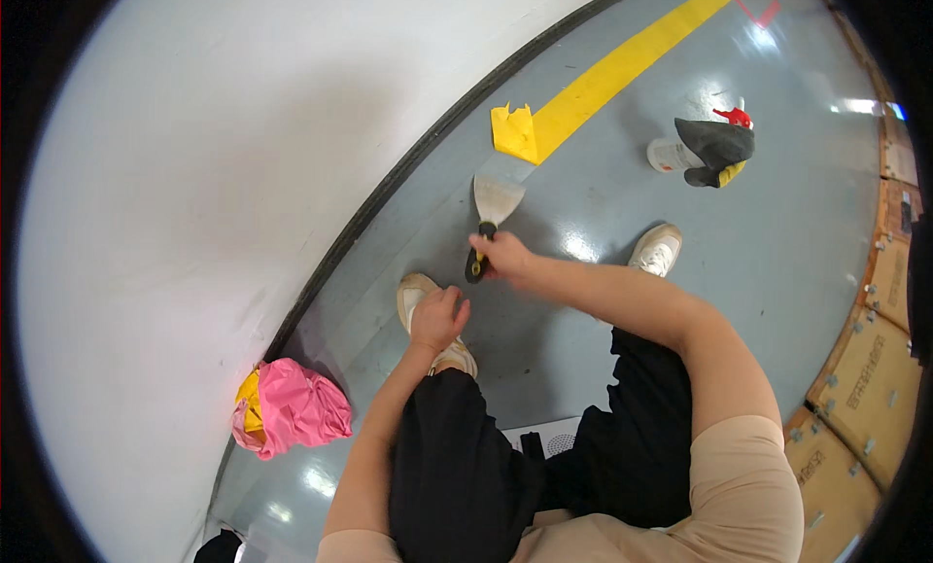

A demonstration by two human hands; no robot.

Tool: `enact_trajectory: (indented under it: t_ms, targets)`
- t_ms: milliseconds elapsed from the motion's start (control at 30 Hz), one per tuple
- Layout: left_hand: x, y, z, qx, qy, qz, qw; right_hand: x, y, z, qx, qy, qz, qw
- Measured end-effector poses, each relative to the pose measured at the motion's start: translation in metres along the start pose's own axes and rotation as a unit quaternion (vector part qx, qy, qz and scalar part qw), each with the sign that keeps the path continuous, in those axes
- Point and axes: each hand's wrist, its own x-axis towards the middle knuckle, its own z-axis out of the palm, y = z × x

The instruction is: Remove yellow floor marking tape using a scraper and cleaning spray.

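My right hand (505,257) is wrapped round the dark handle of a putty knife (499,201). Its wide metal blade points away from me and lies just short of the yellow floor tape (622,75). At the tape's near end, a ragged-edged flap (514,132) is folded over toward the wall. My left hand (439,317) hangs over my left shoe (415,291), fingers loosely bent and thumb apart, with nothing visible in it.
A pink bag (303,407) with yellow material inside sits by the wall (194,174) at left. To the right, a white bottle (673,156) with a red top lies beside a dark glove (719,143). Wooden crates (865,388) line the right edge.
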Motion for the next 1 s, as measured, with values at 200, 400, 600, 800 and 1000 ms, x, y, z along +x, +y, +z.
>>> enact_trajectory:
  t_ms: [200, 400, 600, 800, 1000]
  targets:
    - [-0.003, -0.001, -0.004, -0.007, -0.017, -0.021, 1.000, 0.011, -0.048, -0.006, 0.095, -0.016, 0.006, 0.995]
    - [-0.004, -0.001, -0.005, 0.012, -0.017, -0.022, 1.000, -0.009, -0.004, 0.004, 0.034, -0.052, 0.033, 0.998]
    - [-0.001, 0.000, -0.003, 0.006, -0.013, -0.010, 1.000, 0.009, -0.022, -0.008, 0.046, -0.014, -0.005, 0.999]
    - [-0.003, -0.004, -0.001, 0.002, -0.016, -0.012, 1.000, 0.016, -0.029, -0.019, 0.049, 0.015, -0.019, 0.999]
    - [-0.003, -0.002, -0.006, 0.010, -0.013, -0.013, 1.000, -0.011, 0.020, -0.010, -0.011, -0.018, 0.024, 0.999]
